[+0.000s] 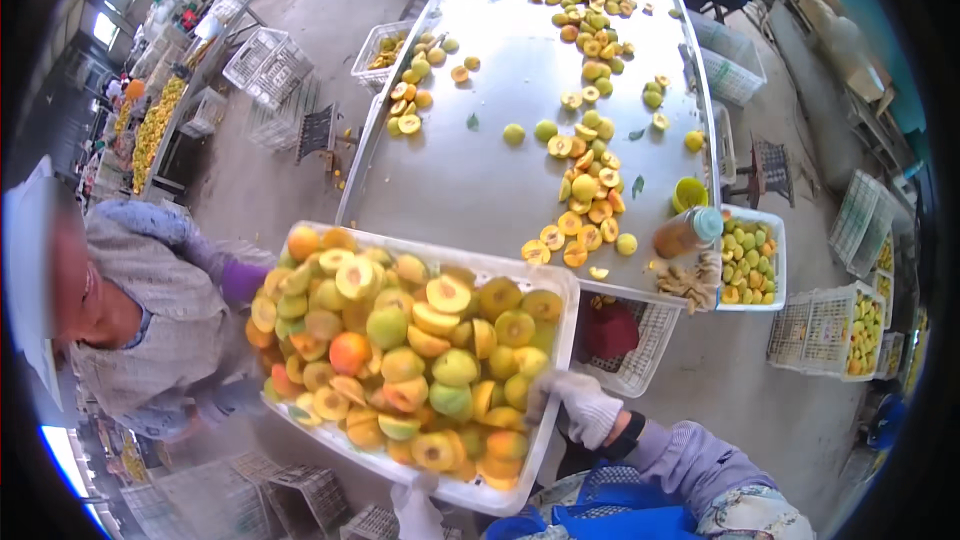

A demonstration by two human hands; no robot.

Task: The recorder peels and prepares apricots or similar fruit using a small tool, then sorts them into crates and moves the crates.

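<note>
The right hand [585, 408], gloved, curls its fingers over the right end of a white crate [565, 330]. The left hand [416, 512], also gloved, touches the crate's near long side; how its fingers close I cannot tell. The crate is tilted in view at the near end of the table [430, 180], overlapping its corner; whether it touches the metal is unclear. It is heaped with halved and whole fruit [400, 365], yellow, green and orange. At its left end is a co-worker [160, 330] in a pale hat, a purple sleeve reaching to the rim.

By the table's near right corner, a second crate [752, 306] holds green and yellow fruit, and a third crate [650, 340], low beneath the edge, has a dark red item beside it. On that corner sit a jar [690, 232] with a teal lid, a green bowl [689, 195] and tan gloves [690, 280].

Loose fruit runs down the table's middle, with metal showing between it and the raised left edge. Grey floor [760, 420] stretches from the table to stacked crates [805, 335] at right.
</note>
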